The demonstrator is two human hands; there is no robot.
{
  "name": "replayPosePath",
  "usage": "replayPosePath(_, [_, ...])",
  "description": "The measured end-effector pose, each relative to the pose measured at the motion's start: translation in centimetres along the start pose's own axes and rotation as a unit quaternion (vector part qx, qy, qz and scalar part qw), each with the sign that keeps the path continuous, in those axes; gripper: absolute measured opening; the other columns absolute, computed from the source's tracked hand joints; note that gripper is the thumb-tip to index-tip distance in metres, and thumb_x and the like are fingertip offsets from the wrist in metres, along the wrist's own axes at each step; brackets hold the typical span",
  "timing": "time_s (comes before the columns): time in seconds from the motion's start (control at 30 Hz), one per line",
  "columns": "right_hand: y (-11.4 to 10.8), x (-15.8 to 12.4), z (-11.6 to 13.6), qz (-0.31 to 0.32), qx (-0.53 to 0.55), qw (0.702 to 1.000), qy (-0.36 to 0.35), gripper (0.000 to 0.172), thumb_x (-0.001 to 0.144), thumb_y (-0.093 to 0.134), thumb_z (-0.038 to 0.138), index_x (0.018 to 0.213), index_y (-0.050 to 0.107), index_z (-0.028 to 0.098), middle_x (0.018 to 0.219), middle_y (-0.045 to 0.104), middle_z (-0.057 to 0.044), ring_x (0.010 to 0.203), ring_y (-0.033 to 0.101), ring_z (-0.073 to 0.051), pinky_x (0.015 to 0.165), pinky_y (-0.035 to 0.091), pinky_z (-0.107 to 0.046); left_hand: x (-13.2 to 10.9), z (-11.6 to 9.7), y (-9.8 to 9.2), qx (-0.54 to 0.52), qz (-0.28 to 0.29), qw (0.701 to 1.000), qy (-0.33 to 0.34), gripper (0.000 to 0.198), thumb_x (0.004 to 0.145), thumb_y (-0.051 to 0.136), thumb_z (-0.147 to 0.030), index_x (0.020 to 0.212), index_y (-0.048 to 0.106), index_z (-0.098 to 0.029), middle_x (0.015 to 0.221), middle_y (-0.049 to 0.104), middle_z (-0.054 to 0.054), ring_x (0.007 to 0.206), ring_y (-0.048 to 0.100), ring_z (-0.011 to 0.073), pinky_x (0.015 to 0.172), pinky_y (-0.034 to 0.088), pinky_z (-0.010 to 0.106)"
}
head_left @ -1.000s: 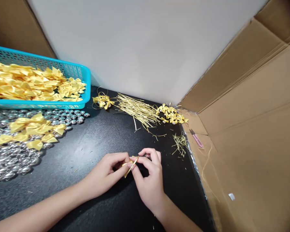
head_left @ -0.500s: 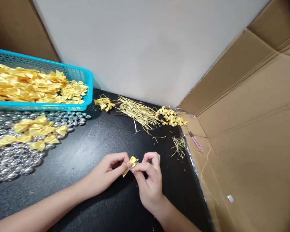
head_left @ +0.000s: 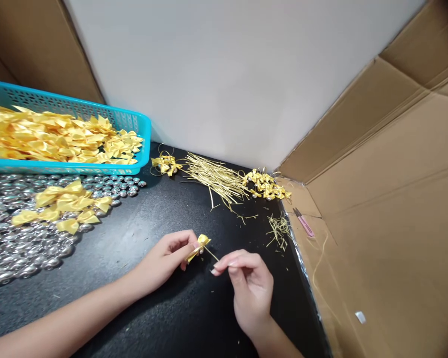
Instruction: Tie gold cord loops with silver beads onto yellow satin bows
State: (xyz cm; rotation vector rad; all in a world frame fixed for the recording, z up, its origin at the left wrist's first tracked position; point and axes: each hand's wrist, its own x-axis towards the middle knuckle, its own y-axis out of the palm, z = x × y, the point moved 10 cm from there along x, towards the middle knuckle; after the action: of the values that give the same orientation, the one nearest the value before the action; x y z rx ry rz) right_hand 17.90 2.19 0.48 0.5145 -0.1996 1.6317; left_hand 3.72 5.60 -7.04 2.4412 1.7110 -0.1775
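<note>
Between the thumb and fingers of my left hand [head_left: 173, 253] is a small yellow bow [head_left: 203, 240], tilted, with a bit of silver showing under it. A thin gold cord [head_left: 211, 254] runs from the bow to my right hand [head_left: 249, 281], whose thumb and fingertips pinch it. Both hands are over the black table, a short gap apart. Beyond them lies a pile of cut gold cords [head_left: 218, 177]. Bows with silver beads form a cluster [head_left: 268, 185] to its right and a smaller one [head_left: 167, 163] to its left.
A blue basket [head_left: 145, 144] full of yellow bows stands at the back left. Silver beads [head_left: 33, 253] spread before it, with loose bows [head_left: 72, 201] on top. Cord scraps [head_left: 279, 229] lie at right, near pink-handled snips [head_left: 304, 223] on cardboard. A white wall closes the back.
My right hand has moved right and slightly down, away from the bow, and a length of gold cord now stretches between the hands. The view has shifted slightly.
</note>
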Motion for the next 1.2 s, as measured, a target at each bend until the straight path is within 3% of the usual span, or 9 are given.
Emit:
replayPosePath(0.13, [-1.0,0.5,-0.8,-0.015,0.044,0.997,0.066,0.012,0.094,0.063,0.021,0.092,0.074,0.026,0.083,0.074,0.001,0.07,0.069,-0.011,0.067,0.058,-0.024,0.2,-0.3,-0.2,-0.025,-0.015,1.0,-0.01,0.036,0.08,0.062,-0.049,0.062,0.052,-0.018,0.062,0.051,-0.005,0.057,0.042,0.0112,0.052,0.037,0.02])
replayPosePath(0.23, [-1.3,0.8,-0.9,-0.006,0.079,0.994,0.072,0.01,0.091,0.068,0.025,0.094,0.076,0.028,0.081,0.076,0.002,0.072,0.069,-0.01,0.069,0.057,-0.023,0.2,-0.3,-0.3,-0.036,-0.02,0.999,-0.019,0.036,0.078,0.063,-0.049,0.061,0.053,-0.018,0.061,0.051,-0.005,0.057,0.042,0.0112,0.053,0.037,0.02])
replayPosePath(0.4, [-1.8,1.4,-0.2,-0.005,0.098,0.994,0.05,0.011,0.087,0.072,0.03,0.097,0.077,0.033,0.078,0.079,0.004,0.093,0.073,-0.014,0.093,0.054,-0.03,0.2,-0.2,-0.3,-0.048,-0.02,0.998,-0.03,0.037,0.076,0.066,-0.051,0.061,0.054,-0.018,0.062,0.052,-0.005,0.057,0.043,0.0111,0.052,0.037,0.02])
replayPosePath(0.53, [-1.9,1.7,-0.3,-0.012,0.169,0.982,0.082,0.01,0.085,0.074,0.032,0.094,0.077,0.034,0.072,0.077,0.006,0.067,0.074,-0.01,0.074,0.059,-0.023,0.1,-0.2,-0.4,-0.054,-0.019,0.998,-0.03,0.038,0.076,0.067,-0.051,0.062,0.053,-0.018,0.061,0.052,-0.005,0.056,0.043,0.011,0.053,0.038,0.02])
replayPosePath(0.63, [-1.8,1.8,-0.9,-0.024,0.21,0.969,0.125,0.007,0.082,0.077,0.033,0.089,0.078,0.031,0.068,0.074,0.006,0.062,0.071,-0.008,0.064,0.057,-0.019,0.1,0.0,-0.4,-0.055,-0.013,0.998,-0.025,0.038,0.077,0.067,-0.052,0.064,0.054,-0.018,0.062,0.051,-0.005,0.057,0.043,0.011,0.053,0.037,0.02])
replayPosePath(0.93, [-2.4,1.4,-3.8,-0.066,0.269,0.922,0.271,0.016,0.072,0.086,0.022,0.087,0.079,0.024,0.072,0.073,0.003,0.068,0.069,-0.006,0.072,0.059,-0.015,0.7,0.9,-0.9,-0.054,-0.017,0.998,-0.018,0.037,0.082,0.064,-0.052,0.069,0.057,-0.018,0.064,0.05,-0.005,0.059,0.044,0.0115,0.055,0.041,0.021])
replayPosePath(1.2, [-0.2,0.1,-4.1,0.032,0.307,0.884,0.35,0.014,0.071,0.086,0.019,0.082,0.078,0.023,0.072,0.076,0.002,0.064,0.07,-0.006,0.067,0.059,-0.015,0.6,0.5,-1.2,-0.083,-0.038,0.996,-0.003,0.034,0.08,0.067,-0.047,0.066,0.055,-0.019,0.062,0.049,-0.006,0.056,0.042,0.0104,0.052,0.041,0.02])
